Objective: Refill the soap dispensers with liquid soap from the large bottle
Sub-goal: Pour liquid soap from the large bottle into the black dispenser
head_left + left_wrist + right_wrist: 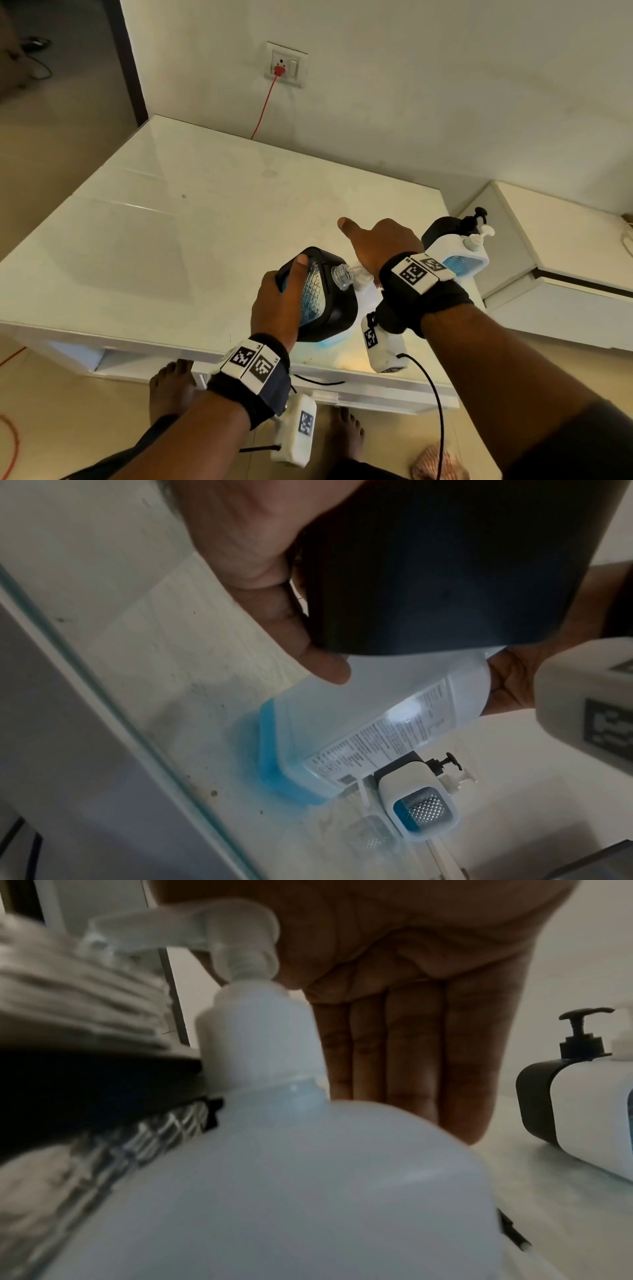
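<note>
My left hand (274, 301) grips a black soap dispenser (322, 301) with a clear textured window and blue liquid inside, tilted above the table's front edge. Its open clear neck (342, 275) points right, next to the spout of the large bottle's white pump (205, 926). My right hand (383, 246) lies palm-down on that pump with straight fingers (411, 1056) and the thumb stretched out. The large translucent bottle (377, 710) stands on the table with a shallow blue layer at its bottom. In the head view it is mostly hidden under my right hand.
A white dispenser (459, 253) and a black one (442, 229), both with pumps on, stand at the table's right edge. The white glass-topped table (171, 222) stretches left and back. A white cabinet (565, 260) sits right. A red cable (265, 106) hangs from the wall socket.
</note>
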A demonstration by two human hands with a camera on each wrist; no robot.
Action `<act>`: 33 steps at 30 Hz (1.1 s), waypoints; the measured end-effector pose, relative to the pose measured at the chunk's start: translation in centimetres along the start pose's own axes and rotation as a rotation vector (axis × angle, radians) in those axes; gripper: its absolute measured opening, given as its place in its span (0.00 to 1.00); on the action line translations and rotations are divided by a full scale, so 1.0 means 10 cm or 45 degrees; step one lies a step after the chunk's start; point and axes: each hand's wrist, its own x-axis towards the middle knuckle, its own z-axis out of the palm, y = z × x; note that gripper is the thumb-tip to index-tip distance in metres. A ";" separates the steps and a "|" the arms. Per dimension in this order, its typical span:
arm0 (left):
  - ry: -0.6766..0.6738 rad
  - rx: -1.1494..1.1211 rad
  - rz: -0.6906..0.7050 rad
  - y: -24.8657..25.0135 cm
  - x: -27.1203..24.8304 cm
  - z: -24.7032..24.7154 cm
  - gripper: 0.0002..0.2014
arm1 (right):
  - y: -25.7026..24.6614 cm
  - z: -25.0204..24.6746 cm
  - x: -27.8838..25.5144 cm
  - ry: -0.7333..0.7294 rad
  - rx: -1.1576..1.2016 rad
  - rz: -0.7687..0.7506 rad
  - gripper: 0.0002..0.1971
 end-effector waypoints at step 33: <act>0.005 0.011 -0.004 0.01 0.00 0.01 0.46 | 0.03 0.01 0.03 -0.041 0.036 0.042 0.35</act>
